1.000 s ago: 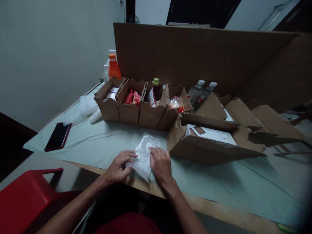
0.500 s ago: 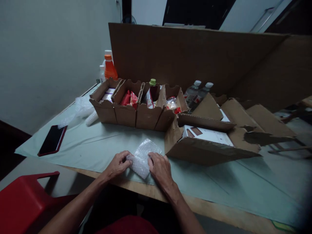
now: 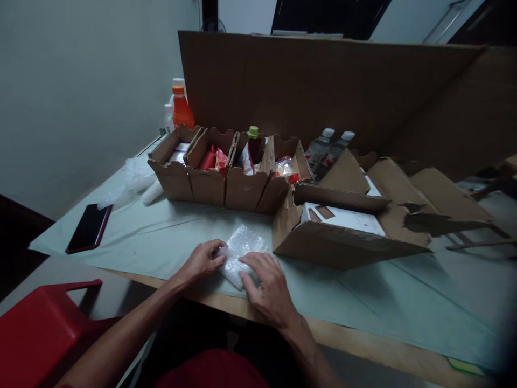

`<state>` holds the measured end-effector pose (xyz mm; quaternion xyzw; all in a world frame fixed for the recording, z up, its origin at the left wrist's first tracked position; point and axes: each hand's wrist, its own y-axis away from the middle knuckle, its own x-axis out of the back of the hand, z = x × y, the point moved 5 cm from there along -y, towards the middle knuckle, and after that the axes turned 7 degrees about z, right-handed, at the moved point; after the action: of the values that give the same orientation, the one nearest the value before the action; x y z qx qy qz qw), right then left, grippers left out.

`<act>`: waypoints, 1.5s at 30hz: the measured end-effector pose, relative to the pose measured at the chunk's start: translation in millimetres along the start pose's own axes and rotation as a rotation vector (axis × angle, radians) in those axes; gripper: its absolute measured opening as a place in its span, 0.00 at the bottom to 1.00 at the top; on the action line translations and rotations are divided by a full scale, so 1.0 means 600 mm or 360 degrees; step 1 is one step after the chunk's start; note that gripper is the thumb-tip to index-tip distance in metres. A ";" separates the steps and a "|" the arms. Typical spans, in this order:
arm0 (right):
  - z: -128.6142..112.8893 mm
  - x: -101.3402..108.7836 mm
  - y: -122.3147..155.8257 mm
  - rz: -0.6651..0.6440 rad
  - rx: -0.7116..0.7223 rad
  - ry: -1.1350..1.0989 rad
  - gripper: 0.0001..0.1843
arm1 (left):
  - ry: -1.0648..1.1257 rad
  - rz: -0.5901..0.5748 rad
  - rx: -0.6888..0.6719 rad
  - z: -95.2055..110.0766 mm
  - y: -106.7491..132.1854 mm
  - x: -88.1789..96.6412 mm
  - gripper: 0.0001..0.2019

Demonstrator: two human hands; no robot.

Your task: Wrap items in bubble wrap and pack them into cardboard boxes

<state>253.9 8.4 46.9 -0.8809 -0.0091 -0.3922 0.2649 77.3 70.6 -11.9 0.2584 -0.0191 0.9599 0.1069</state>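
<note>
A small bundle of clear bubble wrap lies on the pale green table cover near the table's front edge. My left hand grips its left end with curled fingers. My right hand lies over its right and near side, fingers pressing down on the wrap. What is inside the wrap cannot be seen.
A row of small cardboard boxes holding packets and a bottle stands behind. A larger torn cardboard box sits at right. An orange bottle, two water bottles, a phone, loose bubble wrap and a red chair are around.
The bubble wrap has been folded smaller and tighter. My right hand slid down over its near side while my left hand kept hold of the left end.
</note>
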 end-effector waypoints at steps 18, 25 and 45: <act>0.034 -0.031 0.004 -0.0376 -0.0477 -0.0283 0.14 | -0.0111 -0.0125 -0.0557 0.025 0.034 0.014 0.19; 0.019 -0.010 0.015 0.0079 -0.0065 0.0342 0.14 | -0.0269 0.0018 -0.0369 0.022 -0.017 -0.016 0.21; 0.015 -0.033 0.039 -0.0096 -0.0690 -0.0779 0.15 | 0.1404 0.0251 0.0460 0.040 0.096 -0.078 0.45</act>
<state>251.9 -3.8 17.4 -0.9842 -0.0147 -0.1694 0.0493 115.9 3.2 -13.5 -0.1643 0.1425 0.9760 -0.0056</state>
